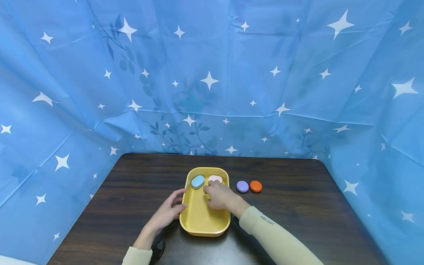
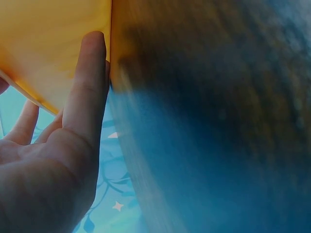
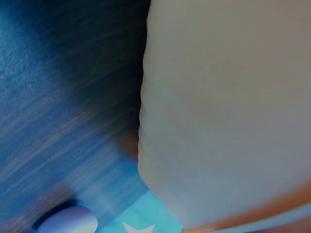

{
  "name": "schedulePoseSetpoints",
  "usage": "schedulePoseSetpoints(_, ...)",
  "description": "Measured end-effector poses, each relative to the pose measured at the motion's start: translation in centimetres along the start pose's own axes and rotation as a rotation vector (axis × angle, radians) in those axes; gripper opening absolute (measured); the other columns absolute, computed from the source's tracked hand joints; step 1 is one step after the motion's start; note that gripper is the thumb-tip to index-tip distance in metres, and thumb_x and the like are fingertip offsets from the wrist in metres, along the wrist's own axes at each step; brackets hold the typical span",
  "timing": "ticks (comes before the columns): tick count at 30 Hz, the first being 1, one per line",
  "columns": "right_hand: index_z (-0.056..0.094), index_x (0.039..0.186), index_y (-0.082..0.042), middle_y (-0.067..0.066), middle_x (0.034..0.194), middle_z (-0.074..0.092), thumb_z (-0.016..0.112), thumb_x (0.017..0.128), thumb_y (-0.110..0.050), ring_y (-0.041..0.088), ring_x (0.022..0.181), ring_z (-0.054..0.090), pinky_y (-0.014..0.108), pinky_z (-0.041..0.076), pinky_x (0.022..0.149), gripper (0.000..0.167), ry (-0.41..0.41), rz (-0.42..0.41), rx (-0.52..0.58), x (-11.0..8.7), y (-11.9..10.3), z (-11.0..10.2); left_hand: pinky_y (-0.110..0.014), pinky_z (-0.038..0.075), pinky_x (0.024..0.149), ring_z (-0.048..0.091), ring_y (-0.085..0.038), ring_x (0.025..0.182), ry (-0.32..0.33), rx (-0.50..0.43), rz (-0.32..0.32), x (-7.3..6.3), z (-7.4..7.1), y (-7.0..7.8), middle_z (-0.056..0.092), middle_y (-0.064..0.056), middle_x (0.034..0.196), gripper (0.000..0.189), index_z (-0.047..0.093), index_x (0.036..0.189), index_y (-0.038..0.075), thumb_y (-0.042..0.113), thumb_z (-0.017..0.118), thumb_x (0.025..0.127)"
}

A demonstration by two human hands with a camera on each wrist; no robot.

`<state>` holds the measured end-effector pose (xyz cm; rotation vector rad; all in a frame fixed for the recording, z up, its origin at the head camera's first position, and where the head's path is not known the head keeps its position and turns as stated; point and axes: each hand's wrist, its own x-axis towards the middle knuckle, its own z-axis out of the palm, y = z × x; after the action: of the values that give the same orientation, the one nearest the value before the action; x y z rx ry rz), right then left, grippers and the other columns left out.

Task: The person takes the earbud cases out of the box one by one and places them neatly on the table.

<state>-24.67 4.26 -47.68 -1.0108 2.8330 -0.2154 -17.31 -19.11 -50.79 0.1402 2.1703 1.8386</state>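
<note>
A yellow tray (image 1: 205, 232) stands on the table with a blue oval piece (image 1: 197, 182) and a pale pink piece (image 1: 215, 179) at its far end. My right hand (image 1: 220, 195) reaches into the tray from the right and pinches a small yellow piece (image 1: 208, 196), mostly hidden under the fingers. Against the tray's left wall rests my left hand (image 1: 169, 210), its fingers spread and fairly straight. The left wrist view shows a finger (image 2: 87, 82) lying along the yellow wall. Only the sleeve (image 3: 223, 107) fills most of the right wrist view; the right fingers are hidden there.
Right of the tray, a purple piece (image 1: 242, 186) and an orange-red piece (image 1: 255, 186) lie side by side on the dark wooden table (image 1: 291, 206). A blue curtain with white stars (image 1: 212, 55) hangs behind and at both sides.
</note>
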Motion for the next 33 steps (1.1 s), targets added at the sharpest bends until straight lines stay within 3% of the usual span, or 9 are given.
schedulePoseSetpoints(9, 0.07, 0.114, -0.018, 0.0, 0.102, 0.052, 0.076, 0.088, -0.019, 0.018, 0.089, 0.044, 0.03, 0.046, 0.063, 0.027, -0.05, 0.019, 0.014, 0.05, -0.19, 0.17, -0.044, 0.058, 0.087, 0.062, -0.034, 0.118, -0.013, 0.006, -0.002, 0.08, -0.03, 0.11, 0.046, -0.028, 0.147, 0.057, 0.033, 0.156, 0.011, 0.017, 0.057, 0.105)
schedulePoseSetpoints(33, 0.069, 0.11, -0.021, -0.002, 0.101, 0.049, 0.076, 0.081, -0.017, 0.016, 0.089, 0.044, 0.03, 0.044, 0.07, 0.03, -0.068, -0.004, -0.006, 0.58, -0.62, 0.74, -0.046, 0.058, 0.087, 0.062, -0.036, 0.119, -0.025, -0.012, -0.004, 0.09, -0.04, 0.04, 0.046, -0.028, 0.147, 0.056, 0.032, 0.156, 0.011, 0.016, 0.055, 0.105)
